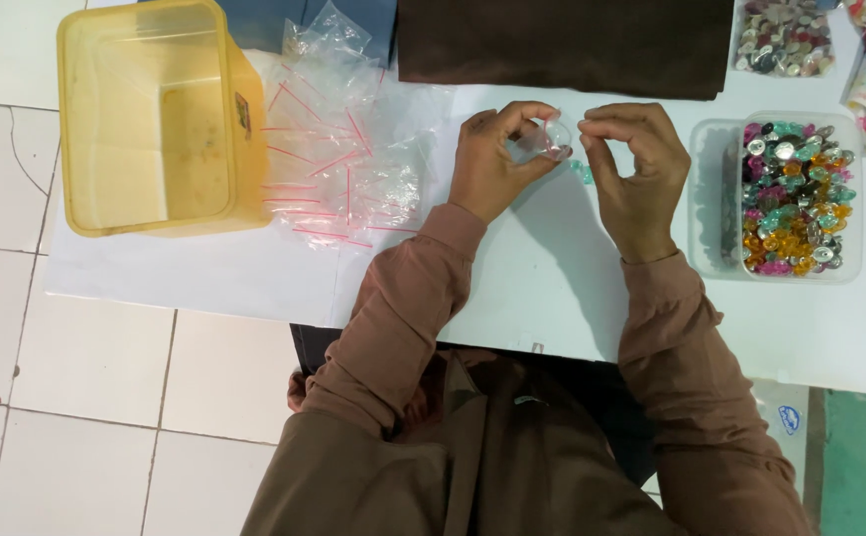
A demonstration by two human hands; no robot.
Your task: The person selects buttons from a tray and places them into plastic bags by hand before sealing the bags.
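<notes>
1. White sheet [512, 288] over a white tiled floor [95, 367] is the work surface; the person sits at its near edge in brown sleeves.
2. Left hand [492, 159] pinches a small clear zip bag [550, 139] between thumb and fingers, held just above the sheet.
3. Right hand [631, 169] has fingertips pressed together at the bag's right edge, touching it.
4. A few teal beads [582, 171] lie on the sheet right under the hands.
5. Clear tub of mixed colourful beads [795, 199] sits just right of the right hand.
6. Pile of empty red-striped zip bags [343, 169] lies to the left, beside an empty yellow plastic container [155, 119].
7. Dark brown cloth [562, 45] lies at the far edge.
</notes>
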